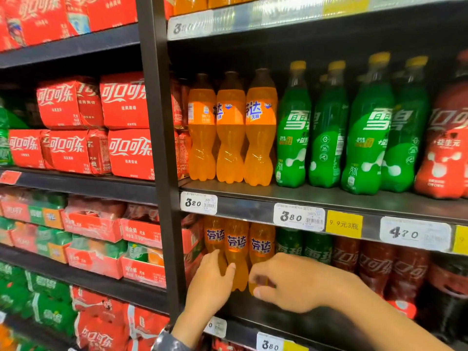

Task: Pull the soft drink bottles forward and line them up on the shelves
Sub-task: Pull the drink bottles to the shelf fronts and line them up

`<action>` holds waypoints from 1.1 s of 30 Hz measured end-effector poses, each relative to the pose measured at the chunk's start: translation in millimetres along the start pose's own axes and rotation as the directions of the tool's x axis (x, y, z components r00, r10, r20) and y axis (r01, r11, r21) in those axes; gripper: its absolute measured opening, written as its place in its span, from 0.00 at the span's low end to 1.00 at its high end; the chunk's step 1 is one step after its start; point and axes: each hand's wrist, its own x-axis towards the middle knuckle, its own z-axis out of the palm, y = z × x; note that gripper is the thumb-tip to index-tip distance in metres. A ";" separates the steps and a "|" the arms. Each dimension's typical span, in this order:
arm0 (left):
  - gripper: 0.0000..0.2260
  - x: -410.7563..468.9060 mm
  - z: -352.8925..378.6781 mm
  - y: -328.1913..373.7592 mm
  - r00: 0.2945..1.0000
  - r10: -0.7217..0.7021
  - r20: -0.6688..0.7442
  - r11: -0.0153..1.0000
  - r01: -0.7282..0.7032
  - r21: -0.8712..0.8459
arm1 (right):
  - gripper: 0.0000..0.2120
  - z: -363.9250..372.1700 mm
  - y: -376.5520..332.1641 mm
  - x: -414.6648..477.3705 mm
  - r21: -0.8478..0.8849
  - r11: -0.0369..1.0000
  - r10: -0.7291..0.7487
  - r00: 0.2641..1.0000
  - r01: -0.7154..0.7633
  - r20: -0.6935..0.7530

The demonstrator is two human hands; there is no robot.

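Head view, task row: three orange bottles stand side by side at the left end of the lower shelf (243, 307), near its front edge. They are the left orange bottle (214, 236), the middle orange bottle (236, 249) and the right orange bottle (260, 245).
Left hand (210, 282): reaches up from below and wraps the lower body of the left orange bottle. The fingers are on its left side and the thumb on its right, touching the middle orange bottle. Fingertip contact at the far side is hidden.
Right hand (286, 282): fingers are curled round the lower body of the right orange bottle. They are blurred, so the exact grip is hard to read.
Hidden: the caps and necks of all three are behind the price rail (248, 211) of the shelf above. The base of the left orange bottle is behind the left hand.
Same shelf, right: green bottles (304, 245), then dark cola bottles (374, 267), with tops likewise cut off by the rail. The far-right ones are in shadow.
Upper shelf: an upper orange row (230, 127) of three at left, then yellow-capped green bottles (329, 127). A red-labelled bottle (445, 138) is cut by the right frame edge. The rows behind are dark and cannot be counted.
Price tags: white tags (298, 217) and a yellow tag (344, 224); the small print is illegible.
Left bay: beyond the black upright (157, 148), red multipacks (124, 102) are stacked. The lower packs are blurred.
Sleeve (167, 343): cut off at the bottom edge.
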 end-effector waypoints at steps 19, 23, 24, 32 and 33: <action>0.04 29.5 -131.1 134.4 0.875 0.398 -0.276 0.898 -0.433 -0.080 | 0.09 -101.0 9.5 8.2 0.117 0.993 0.053 0.776 0.026 -0.628; 0.13 49.2 -132.8 146.2 0.857 0.383 -0.345 0.901 -0.429 -0.063 | 0.17 -106.9 10.1 27.9 0.083 0.996 0.028 0.757 0.035 -0.652; 0.15 53.8 -133.3 151.4 0.849 0.376 -0.372 0.907 -0.420 -0.043 | 0.19 -111.6 11.5 32.8 0.074 0.996 0.012 0.754 0.049 -0.656; 0.24 84.4 -144.5 174.7 0.788 0.331 -0.518 0.926 -0.376 0.020 | 0.17 -150.0 6.5 58.7 -0.007 0.997 -0.058 0.665 0.079 -0.745; 0.24 90.6 -147.7 180.8 0.780 0.327 -0.534 0.931 -0.363 0.039 | 0.15 -157.3 8.4 62.6 -0.029 0.996 -0.074 0.654 0.078 -0.753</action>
